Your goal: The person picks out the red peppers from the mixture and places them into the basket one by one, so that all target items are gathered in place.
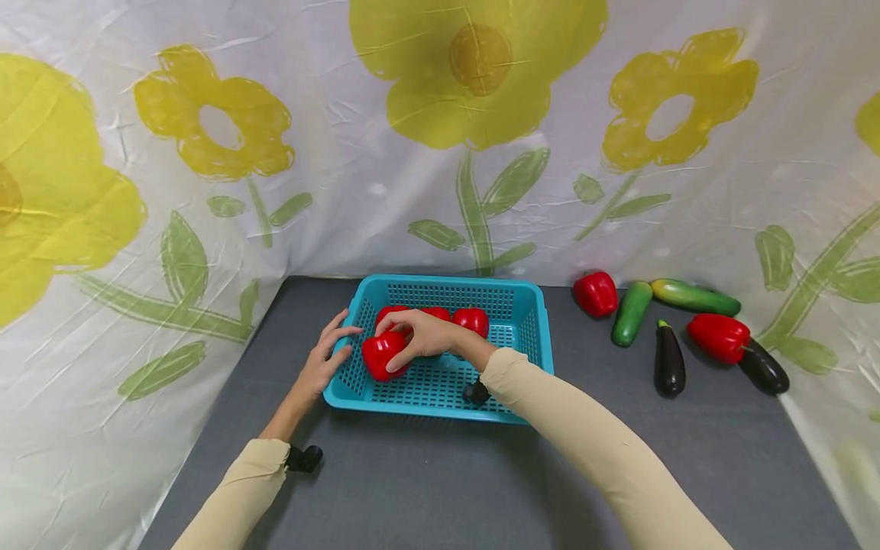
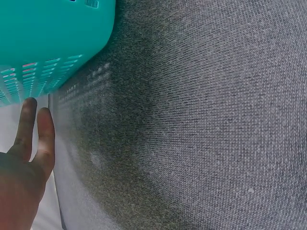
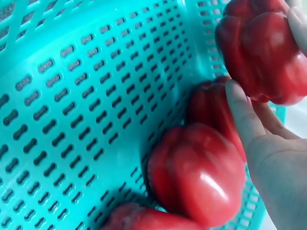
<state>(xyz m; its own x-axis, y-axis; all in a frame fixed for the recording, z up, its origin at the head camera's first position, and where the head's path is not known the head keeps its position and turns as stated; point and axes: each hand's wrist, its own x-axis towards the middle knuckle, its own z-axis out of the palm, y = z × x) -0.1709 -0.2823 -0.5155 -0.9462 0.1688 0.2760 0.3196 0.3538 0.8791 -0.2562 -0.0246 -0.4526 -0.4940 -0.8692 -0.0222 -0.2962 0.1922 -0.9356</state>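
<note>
My right hand (image 1: 428,334) grips a red bell pepper (image 1: 382,356) over the left end of a blue plastic basket (image 1: 440,416). In the right wrist view, the fingers and thumb are around this held pepper (image 3: 261,50), above the basket floor. Several more red peppers (image 3: 196,175) lie in the basket along its far side; the hand partly covers them in the head view. My left hand (image 1: 323,359) rests at the basket's left rim with its fingers spread. In the left wrist view, two fingers (image 2: 45,132) stretch along the outside of the basket wall (image 2: 43,79).
On the grey table to the right lie a red pepper (image 1: 595,294), a green cucumber (image 1: 632,314), a yellow-green cucumber (image 1: 696,297), an eggplant (image 1: 670,360), another red pepper (image 1: 718,338) and a second eggplant (image 1: 764,368). A flowered curtain (image 1: 330,191) hangs behind the table.
</note>
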